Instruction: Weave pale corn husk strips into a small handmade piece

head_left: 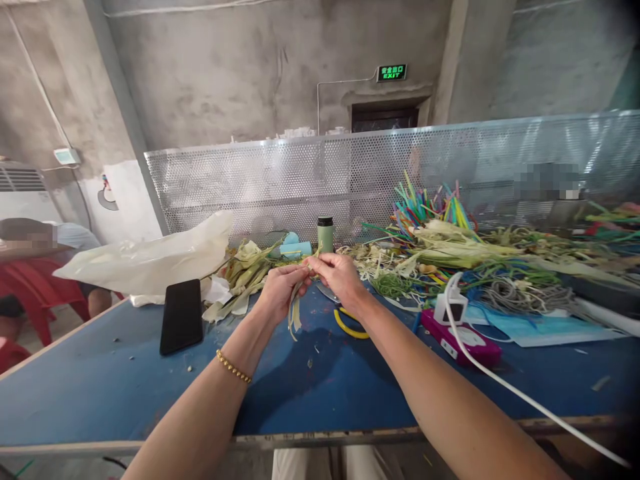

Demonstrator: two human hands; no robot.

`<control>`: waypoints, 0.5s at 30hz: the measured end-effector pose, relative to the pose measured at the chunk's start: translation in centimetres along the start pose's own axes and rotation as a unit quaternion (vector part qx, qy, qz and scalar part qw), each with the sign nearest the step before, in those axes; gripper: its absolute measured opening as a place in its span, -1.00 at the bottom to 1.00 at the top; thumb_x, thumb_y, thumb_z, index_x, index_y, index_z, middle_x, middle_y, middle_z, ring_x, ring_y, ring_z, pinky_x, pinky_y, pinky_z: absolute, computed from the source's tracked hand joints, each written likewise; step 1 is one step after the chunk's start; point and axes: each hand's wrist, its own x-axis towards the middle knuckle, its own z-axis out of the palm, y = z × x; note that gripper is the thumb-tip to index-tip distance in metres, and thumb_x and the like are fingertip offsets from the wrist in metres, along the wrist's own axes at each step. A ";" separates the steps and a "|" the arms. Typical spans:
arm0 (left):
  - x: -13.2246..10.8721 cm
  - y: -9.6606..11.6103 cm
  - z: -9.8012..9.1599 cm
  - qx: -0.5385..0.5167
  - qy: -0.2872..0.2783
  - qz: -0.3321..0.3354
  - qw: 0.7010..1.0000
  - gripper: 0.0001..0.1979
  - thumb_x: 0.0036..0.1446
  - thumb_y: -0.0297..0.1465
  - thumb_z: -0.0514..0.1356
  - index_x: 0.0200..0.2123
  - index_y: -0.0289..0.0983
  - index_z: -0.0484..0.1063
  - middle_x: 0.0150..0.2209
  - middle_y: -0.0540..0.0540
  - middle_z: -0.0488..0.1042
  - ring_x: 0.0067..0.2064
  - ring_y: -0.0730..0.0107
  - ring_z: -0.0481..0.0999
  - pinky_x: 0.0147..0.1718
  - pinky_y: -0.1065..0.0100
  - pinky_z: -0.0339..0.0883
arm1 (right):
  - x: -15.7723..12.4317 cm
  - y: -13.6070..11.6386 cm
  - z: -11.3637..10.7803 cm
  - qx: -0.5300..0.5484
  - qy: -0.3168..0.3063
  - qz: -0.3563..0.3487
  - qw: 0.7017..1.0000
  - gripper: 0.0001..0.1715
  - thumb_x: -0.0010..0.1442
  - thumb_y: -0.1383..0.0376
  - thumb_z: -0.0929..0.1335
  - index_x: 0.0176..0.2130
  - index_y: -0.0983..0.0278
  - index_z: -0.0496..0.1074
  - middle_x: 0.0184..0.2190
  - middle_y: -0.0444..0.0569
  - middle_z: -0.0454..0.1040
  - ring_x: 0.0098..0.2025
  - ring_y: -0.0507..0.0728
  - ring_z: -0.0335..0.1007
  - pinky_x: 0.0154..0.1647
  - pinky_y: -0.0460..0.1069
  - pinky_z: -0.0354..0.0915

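Note:
Over the middle of the blue table (310, 400), my left hand (281, 288) and my right hand (341, 275) meet at the fingertips. Both are closed in a pinch on a pale corn husk strip (296, 317), whose loose ends dangle below my left fingers. The exact grip point is partly hidden by the fingers. Scissors with yellow handles (351, 327) lie beneath my right wrist, partly covered by it. Just behind the hands stands a green bottle (325, 237) with a black lid. A heap of dried corn husks (250, 270) lies to the left of my hands.
A black phone (181, 317) and a plastic bag (155, 257) lie left. At right are colourful pipe cleaners (430, 207), a husk pile (450, 247), wire coils (525, 293), a magenta power strip (463, 337) with a white cable, and a blue mask (550, 327). A perforated metal screen (280, 180) stands behind.

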 end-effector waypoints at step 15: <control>0.0 0.1 0.0 0.150 -0.002 0.070 0.986 -0.82 -0.08 -0.35 0.30 -0.58 -0.37 0.51 -0.62 -0.03 0.42 -0.63 0.55 0.29 -0.61 0.45 0.11 | 0.4 0.3 -0.9 -0.092 -0.027 -0.020 0.995 -0.65 0.03 0.11 0.42 -0.57 0.31 0.36 -0.70 -0.18 0.28 -0.64 -0.04 0.12 -0.60 -0.09 0.07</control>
